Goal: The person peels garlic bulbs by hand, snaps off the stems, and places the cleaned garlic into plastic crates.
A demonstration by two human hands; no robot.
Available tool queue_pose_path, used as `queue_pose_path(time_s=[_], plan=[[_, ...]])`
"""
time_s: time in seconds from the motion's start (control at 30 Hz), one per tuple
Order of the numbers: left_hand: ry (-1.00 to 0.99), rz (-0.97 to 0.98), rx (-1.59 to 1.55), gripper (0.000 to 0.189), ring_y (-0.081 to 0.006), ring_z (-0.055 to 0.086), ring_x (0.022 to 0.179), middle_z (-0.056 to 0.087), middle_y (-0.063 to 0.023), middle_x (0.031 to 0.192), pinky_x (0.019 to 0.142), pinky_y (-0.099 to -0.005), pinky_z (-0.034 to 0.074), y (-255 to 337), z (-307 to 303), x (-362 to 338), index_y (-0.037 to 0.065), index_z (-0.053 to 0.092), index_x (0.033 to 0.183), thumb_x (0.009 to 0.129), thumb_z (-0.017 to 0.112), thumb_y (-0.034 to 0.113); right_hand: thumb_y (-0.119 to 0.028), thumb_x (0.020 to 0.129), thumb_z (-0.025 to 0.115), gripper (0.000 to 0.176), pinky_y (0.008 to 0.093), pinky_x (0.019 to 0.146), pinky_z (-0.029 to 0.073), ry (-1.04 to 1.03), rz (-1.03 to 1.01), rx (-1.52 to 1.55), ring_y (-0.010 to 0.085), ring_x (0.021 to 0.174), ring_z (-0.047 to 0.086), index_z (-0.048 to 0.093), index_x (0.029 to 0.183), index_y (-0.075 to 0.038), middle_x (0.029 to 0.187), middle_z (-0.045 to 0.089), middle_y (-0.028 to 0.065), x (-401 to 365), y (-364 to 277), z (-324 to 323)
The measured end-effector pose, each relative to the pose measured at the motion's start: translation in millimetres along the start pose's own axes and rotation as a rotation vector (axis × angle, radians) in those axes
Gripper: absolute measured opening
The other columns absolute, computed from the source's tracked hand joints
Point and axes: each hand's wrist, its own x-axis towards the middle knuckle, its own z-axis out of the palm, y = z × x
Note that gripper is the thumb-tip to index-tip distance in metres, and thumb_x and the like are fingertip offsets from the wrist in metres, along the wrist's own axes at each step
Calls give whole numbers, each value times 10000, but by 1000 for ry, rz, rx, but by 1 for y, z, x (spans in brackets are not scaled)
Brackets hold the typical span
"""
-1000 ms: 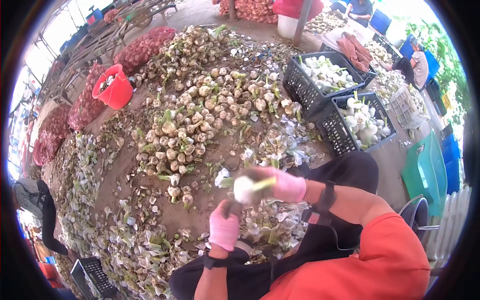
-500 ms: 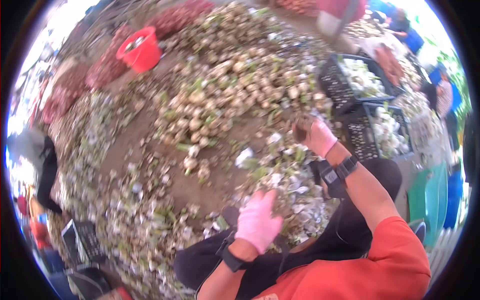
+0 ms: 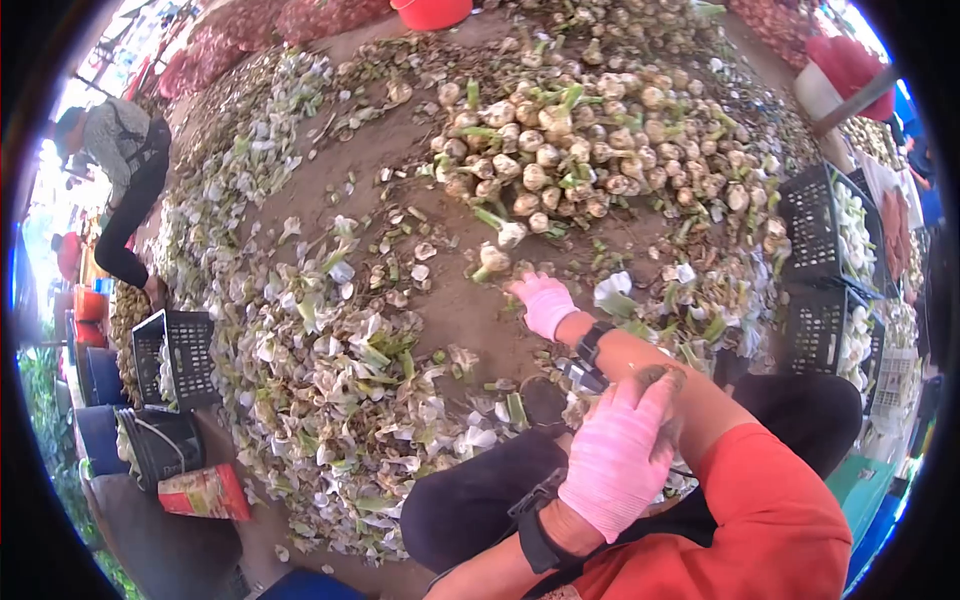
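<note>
My right hand point(image 3: 546, 304), in a pink glove, reaches low over the bare ground with its fingers stretched out. Just beyond its fingertips lies a loose garlic bulb point(image 3: 491, 261) with a cut stem, at the near edge of a garlic heap point(image 3: 600, 150). My left hand point(image 3: 618, 458), also gloved in pink, is raised in front of my right forearm. Its fingers are curled together near dirt-brown tips, and whatever they hold, if anything, cannot be made out. Peeled garlic skins and stem cuttings point(image 3: 340, 390) lie around both hands.
Black crates of white garlic point(image 3: 815, 225) stand at the right. Another black crate point(image 3: 185, 360), a dark bucket point(image 3: 160, 445) and a red container point(image 3: 204, 493) are at the left. A bent-over person point(image 3: 125, 150) works at far left. A red bucket point(image 3: 432, 12) sits at the top.
The view has turned left and down. My right hand has swung from beside the crates to the loose bulb, its fingers opening out; my left hand has risen and curled closed.
</note>
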Motion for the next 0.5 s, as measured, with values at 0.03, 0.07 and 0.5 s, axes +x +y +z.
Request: queue_pose_path(time_s=[0.03, 0.07, 0.5], plan=[[31, 21, 40, 410, -370, 568, 1004, 566, -162, 1134, 841, -409, 482, 1, -1, 1, 59, 553, 1189, 791, 650, 73, -105, 737, 612, 387, 444, 936, 451, -26, 2, -77, 358, 1146, 510, 624, 1122, -145, 1244, 515, 138, 11, -2, 9], [35, 14, 44, 410, -370, 568, 1004, 566, -162, 1134, 841, -409, 482, 1, -3, 2, 59, 553, 1189, 791, 650, 73, -106, 743, 610, 364, 447, 935, 451, -50, 6, -153, 360, 1147, 508, 636, 1103, -146, 1257, 511, 131, 18, -3, 18], [278, -38, 381, 732, -346, 430, 1218, 405, -195, 1322, 1026, -394, 386, -4, -7, 12, 35, 404, 1343, 679, 712, 4, -27, 868, 616, 317, 301, 776, 542, -174, 148, 1521, 163, 913, 645, 567, 1181, -15, 1058, 654, 76, -129, 32, -150]])
